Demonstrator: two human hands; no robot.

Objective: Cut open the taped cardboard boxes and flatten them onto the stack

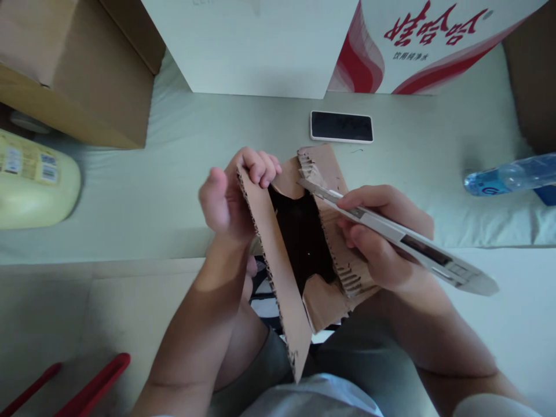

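Note:
A small brown cardboard box [271,243] is held over my lap, its flaps standing apart around a dark inside. My left hand [243,191] grips the upper end of the left flap, fingers curled over its edge and thumb sticking out to the side. In my right hand [382,231] is a white utility knife [399,233], its blade pointing left over the box's opening, by the right flap. That right flap [330,220] has its top layer torn, with the corrugated ridges bare. What lies deep in the box is too dark to make out.
A phone [341,127] lies on the pale green cloth beyond the box. White cartons [260,49] stand behind it, a large brown box [99,75] at left. A yellow-green jug [35,179] is far left, a plastic bottle [512,175] at right. Red handles [98,385] show lower left.

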